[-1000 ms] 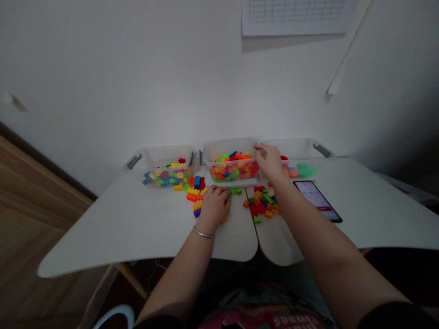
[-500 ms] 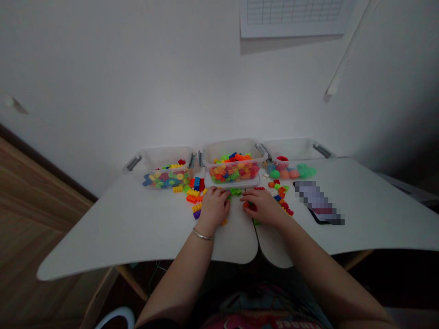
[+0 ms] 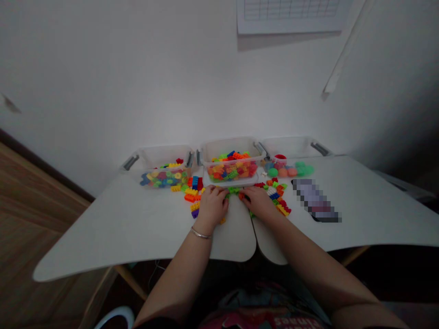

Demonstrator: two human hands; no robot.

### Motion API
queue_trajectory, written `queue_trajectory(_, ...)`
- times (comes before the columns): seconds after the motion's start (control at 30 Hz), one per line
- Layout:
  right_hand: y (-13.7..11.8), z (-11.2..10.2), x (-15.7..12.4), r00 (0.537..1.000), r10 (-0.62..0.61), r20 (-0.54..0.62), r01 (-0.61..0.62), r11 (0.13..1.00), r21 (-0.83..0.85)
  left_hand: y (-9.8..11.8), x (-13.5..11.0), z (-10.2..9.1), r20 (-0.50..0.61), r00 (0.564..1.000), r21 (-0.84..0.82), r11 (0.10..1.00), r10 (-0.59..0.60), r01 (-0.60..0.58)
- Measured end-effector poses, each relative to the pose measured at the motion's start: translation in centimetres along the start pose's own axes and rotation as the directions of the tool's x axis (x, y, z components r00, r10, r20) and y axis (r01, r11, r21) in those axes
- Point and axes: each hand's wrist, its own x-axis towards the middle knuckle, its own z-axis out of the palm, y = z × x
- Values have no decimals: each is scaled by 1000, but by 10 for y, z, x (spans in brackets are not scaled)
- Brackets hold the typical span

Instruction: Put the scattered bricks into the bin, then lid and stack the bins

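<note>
My left hand (image 3: 212, 205) rests knuckles-up on the white table (image 3: 130, 224), fingers curled over small bricks in front of the middle bin (image 3: 233, 165). My right hand (image 3: 258, 201) lies beside it, fingers curled over a red brick at the pile's left edge. What either hand grips is hidden under the fingers. A green brick (image 3: 234, 189) sits between the two hands' fingertips. Loose coloured bricks (image 3: 278, 198) spread to the right of my right hand, and more loose bricks (image 3: 192, 192) lie left of my left hand.
Three clear bins stand along the wall: the left bin (image 3: 161, 171) with mixed pieces, the middle one full of bricks, the right bin (image 3: 291, 155) with round green and pink pieces (image 3: 291, 172). A phone (image 3: 315, 201) lies right of the bricks.
My right hand came back from the rim of the middle bin down to the brick pile and slid left toward my left hand. The left hand stayed put.
</note>
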Motion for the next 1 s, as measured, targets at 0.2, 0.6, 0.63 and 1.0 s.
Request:
queue_trajectory(0.2, 4, 4, -2, 992, -4, -129, 7, 1000, 24, -1, 0, -1, 7, 1000, 4, 1000, -6, 6)
queue_trajectory(0.6, 0, -16, 0, 877, 150, -456, 32, 929, 368, -1, -1, -2, 12, 1000, -9, 1000, 0, 0)
queue_trajectory(0.63, -1, -22, 3, 862, 164, -479, 34, 925, 378, -1, -1, -2, 10, 1000, -12, 1000, 2, -2)
queue_trajectory(1.0, -10, -77, 87, 672, 279, -686, 112, 878, 466, -3, 1, 1, 9, 1000, -10, 1000, 1, 0)
